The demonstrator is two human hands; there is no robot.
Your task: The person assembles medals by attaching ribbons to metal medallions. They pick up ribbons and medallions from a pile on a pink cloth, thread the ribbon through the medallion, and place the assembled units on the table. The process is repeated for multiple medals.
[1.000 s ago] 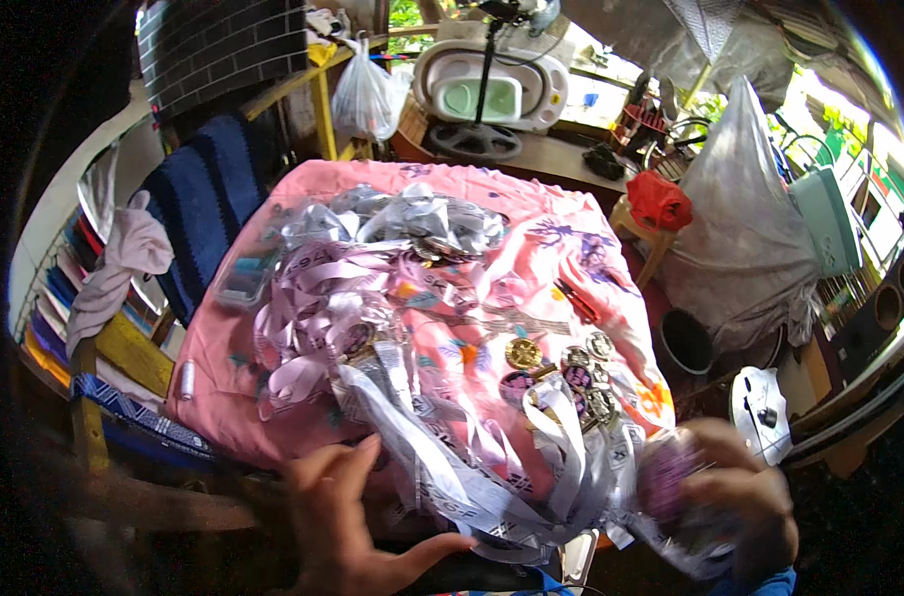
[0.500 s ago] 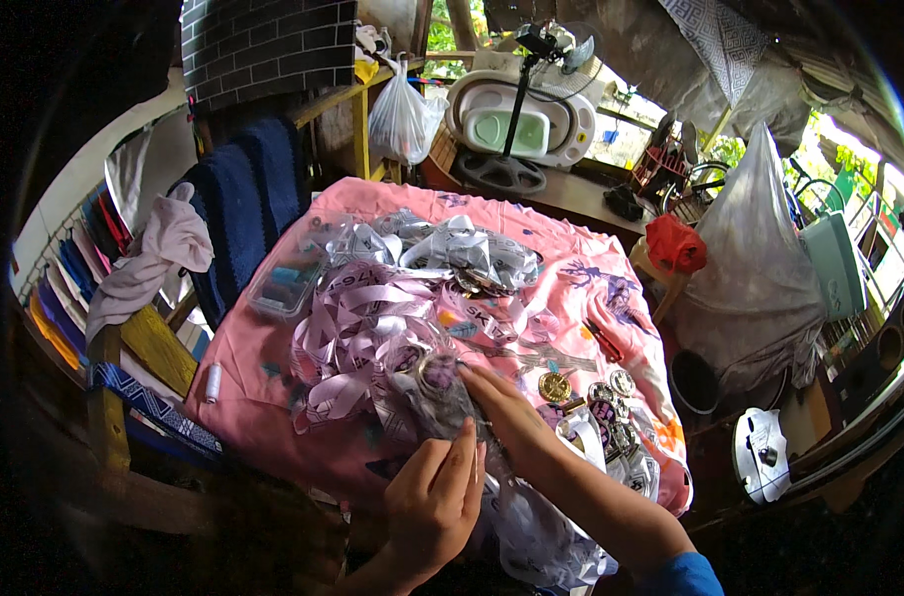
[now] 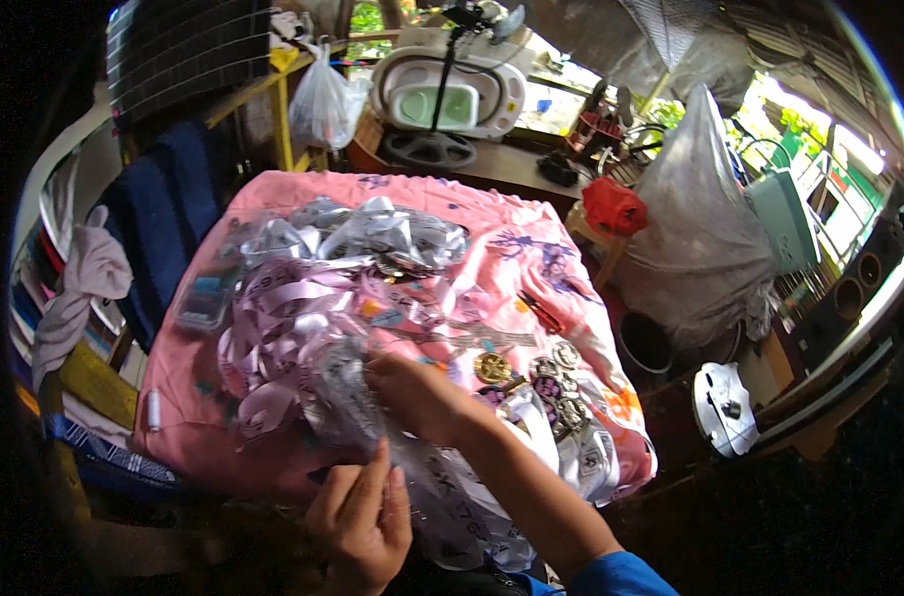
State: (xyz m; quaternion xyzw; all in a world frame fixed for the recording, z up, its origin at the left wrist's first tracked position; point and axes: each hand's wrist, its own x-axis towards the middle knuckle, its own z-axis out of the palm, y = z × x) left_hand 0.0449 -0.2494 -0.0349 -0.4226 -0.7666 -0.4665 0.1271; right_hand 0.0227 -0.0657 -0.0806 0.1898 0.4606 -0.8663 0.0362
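A pink patterned cloth (image 3: 491,223) covers the table. On it lies a heap of pale lilac and silver ribbons (image 3: 293,298). My right hand (image 3: 417,392) reaches across from the lower right and grips a clear plastic bag of ribbons (image 3: 347,397) near the cloth's front edge. My left hand (image 3: 357,521) is below it at the front edge, fingers pinched on the lower part of the same bag. Several round medals (image 3: 546,377) lie to the right of my right hand.
A small red tool (image 3: 541,310) lies on the cloth's right side. A white thread spool (image 3: 152,409) sits at its left edge. Behind are a white plastic bag (image 3: 318,99), a white tub (image 3: 452,89), a red bag (image 3: 616,207) and a large clear sack (image 3: 700,228).
My right hand moved from the lower right corner to the middle of the ribbon pile. My left hand shifted right and closed on the bag. The camera view moved closer.
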